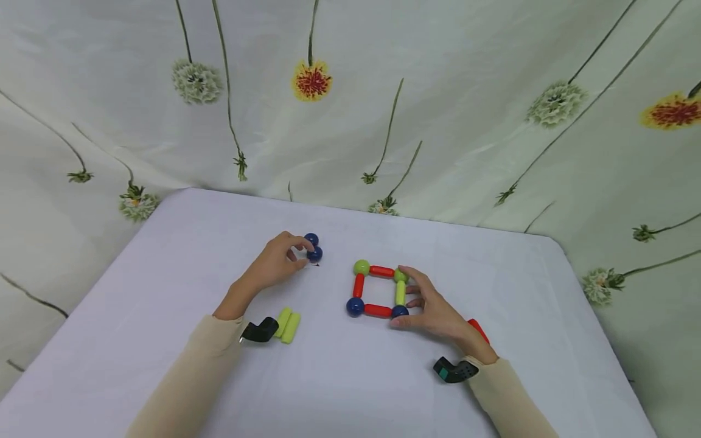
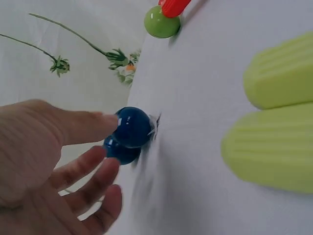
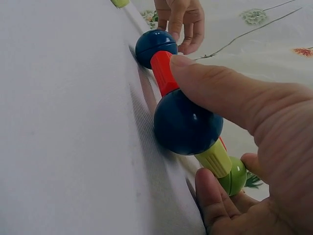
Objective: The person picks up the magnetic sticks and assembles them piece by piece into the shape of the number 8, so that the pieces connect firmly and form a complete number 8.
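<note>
"Beige sleeves (image 1: pixel 181 383) lay nearest, with two yellow-green rods (image 1: pixel 291 328) just beside the left wrist. What did the left hand (image 1: pixel 276 263) have?"

"It was mostly closed, thumb and finger pinching the nearer of two blue balls (image 1: pixel 314 254), which seemed to touch each other."

"And where was the square frame (image 1: pixel 378 311)?"

"Right of those balls and somewhat nearer, around the middle of the white counter (image 1: pixel 339 383). Green balls (image 1: pixel 361 267) made its far corners, blue corner balls (image 1: pixel 355 306) its near ones. Red bars (image 1: pixel 381 272) formed three sides; a yellow-green bar (image 1: pixel 400 293) formed the right."

"How about the right hand (image 1: pixel 432 307)?"

"Half closed about that right side: its thumb lay at the near right corner, its fingers around the far right one. A red piece (image 1: pixel 479 330) showed just beyond the right wrist, partly hidden."

"Anything behind?"

"Pale cloth (image 1: pixel 465 140) with flowers on it hung at the far side."
</note>
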A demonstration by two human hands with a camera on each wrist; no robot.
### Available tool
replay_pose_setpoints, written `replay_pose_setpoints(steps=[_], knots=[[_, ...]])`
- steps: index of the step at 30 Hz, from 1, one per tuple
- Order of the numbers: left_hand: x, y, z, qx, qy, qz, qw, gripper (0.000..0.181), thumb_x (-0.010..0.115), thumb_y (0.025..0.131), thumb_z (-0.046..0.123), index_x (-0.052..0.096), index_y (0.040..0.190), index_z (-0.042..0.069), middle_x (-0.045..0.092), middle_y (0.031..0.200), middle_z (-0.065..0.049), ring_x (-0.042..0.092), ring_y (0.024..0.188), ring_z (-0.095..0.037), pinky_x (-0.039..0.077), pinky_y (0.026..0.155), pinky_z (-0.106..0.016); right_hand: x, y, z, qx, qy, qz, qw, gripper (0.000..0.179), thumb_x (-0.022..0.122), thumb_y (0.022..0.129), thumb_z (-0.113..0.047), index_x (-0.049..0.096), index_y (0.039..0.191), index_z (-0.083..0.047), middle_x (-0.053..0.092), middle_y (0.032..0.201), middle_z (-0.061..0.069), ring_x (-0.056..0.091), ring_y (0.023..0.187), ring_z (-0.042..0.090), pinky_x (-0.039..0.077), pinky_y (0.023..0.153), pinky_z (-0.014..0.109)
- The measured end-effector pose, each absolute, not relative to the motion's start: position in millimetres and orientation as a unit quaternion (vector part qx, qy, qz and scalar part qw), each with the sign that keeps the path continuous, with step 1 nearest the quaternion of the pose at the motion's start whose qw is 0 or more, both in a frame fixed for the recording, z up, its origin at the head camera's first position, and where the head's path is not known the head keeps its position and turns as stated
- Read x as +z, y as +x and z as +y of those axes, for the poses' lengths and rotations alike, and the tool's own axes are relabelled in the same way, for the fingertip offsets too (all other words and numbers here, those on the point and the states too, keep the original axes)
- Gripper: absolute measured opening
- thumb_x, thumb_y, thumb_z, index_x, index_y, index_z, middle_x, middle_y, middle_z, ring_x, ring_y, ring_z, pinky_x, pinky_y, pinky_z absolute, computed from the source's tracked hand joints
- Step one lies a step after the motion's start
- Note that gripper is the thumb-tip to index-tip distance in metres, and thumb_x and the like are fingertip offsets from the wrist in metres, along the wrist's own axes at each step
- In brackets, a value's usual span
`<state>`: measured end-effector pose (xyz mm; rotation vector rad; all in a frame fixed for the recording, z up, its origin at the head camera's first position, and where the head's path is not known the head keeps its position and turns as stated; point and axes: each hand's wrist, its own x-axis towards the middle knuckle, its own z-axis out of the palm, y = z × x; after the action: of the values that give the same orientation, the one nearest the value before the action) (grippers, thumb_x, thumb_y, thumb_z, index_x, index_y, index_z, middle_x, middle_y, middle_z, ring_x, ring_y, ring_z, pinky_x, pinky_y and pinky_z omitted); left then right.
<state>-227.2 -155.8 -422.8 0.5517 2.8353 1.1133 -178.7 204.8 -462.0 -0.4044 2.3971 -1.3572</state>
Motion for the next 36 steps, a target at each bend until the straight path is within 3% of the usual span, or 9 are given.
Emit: replay_pose_setpoints(steps=[4,8,12,17,24,32,36], knots=[[-418,-215,-174,0.365,0.219,0.898,0.112,0.022,0.072,0.089,0.007,0.070,0.111,0.008,0.062,0.107,-0.013,0.058,0.088,-0.021,0.047,0.081,-0.035,-461,-179,204,-0.480,-0.143,0.846,0.182,0.105,0.088,0.077,-0.028,0.021,0.158,-0.030,0.031,0.152,0.011,0.048,0.122,0.028,0.048,0.096,0.036],[-417,-197,-195,0.385,0.228,0.871,0.203,0.027,0.074,0.088,0.015,0.070,0.115,0.013,0.065,0.112,-0.008,0.058,0.088,-0.019,0.046,0.082,-0.031,-461,-178,203,-0.478,-0.143,0.848,0.181,0.105,0.088,0.077,-0.028,0.021,0.158,-0.031,0.031,0.152,0.010,0.048,0.122,0.027,0.048,0.095,0.036],[-418,-177,-211,0.407,0.222,0.848,0.255,0.037,0.078,0.086,0.020,0.067,0.121,0.019,0.064,0.115,-0.007,0.060,0.088,-0.020,0.047,0.081,-0.027,-461,-179,202,-0.473,-0.148,0.851,0.177,0.104,0.088,0.078,-0.029,0.021,0.158,-0.031,0.031,0.152,0.009,0.048,0.123,0.027,0.048,0.096,0.038],[-424,-158,-219,0.440,0.231,0.828,0.260,0.043,0.080,0.084,0.021,0.063,0.124,0.020,0.060,0.103,-0.013,0.059,0.085,-0.019,0.048,0.074,-0.024,-462,-179,203,-0.473,-0.147,0.851,0.177,0.104,0.088,0.077,-0.028,0.021,0.158,-0.031,0.033,0.151,0.010,0.048,0.122,0.027,0.048,0.097,0.038],[-437,-146,-218,0.449,0.244,0.829,0.228,0.046,0.081,0.083,0.021,0.060,0.124,0.019,0.060,0.094,-0.010,0.050,0.068,-0.013,0.042,0.062,-0.023,-461,-177,203,-0.472,-0.139,0.852,0.178,0.105,0.088,0.077,-0.029,0.021,0.158,-0.032,0.036,0.147,0.011,0.050,0.118,0.026,0.048,0.095,0.037],[-444,-144,-214,0.432,0.286,0.834,0.187,0.043,0.081,0.085,0.024,0.060,0.122,0.023,0.055,0.113,-0.001,0.054,0.084,-0.018,0.043,0.067,-0.023,-460,-176,202,-0.470,-0.142,0.854,0.174,0.103,0.088,0.078,-0.029,0.023,0.157,-0.032,0.035,0.148,0.010,0.049,0.120,0.027,0.048,0.096,0.038],[-443,-143,-212,0.437,0.284,0.834,0.180,0.042,0.080,0.085,0.020,0.060,0.121,0.021,0.058,0.104,-0.003,0.054,0.081,-0.017,0.042,0.066,-0.024,-461,-177,201,-0.470,-0.145,0.854,0.173,0.103,0.088,0.078,-0.028,0.023,0.157,-0.032,0.034,0.149,0.010,0.048,0.120,0.027,0.047,0.097,0.039]])
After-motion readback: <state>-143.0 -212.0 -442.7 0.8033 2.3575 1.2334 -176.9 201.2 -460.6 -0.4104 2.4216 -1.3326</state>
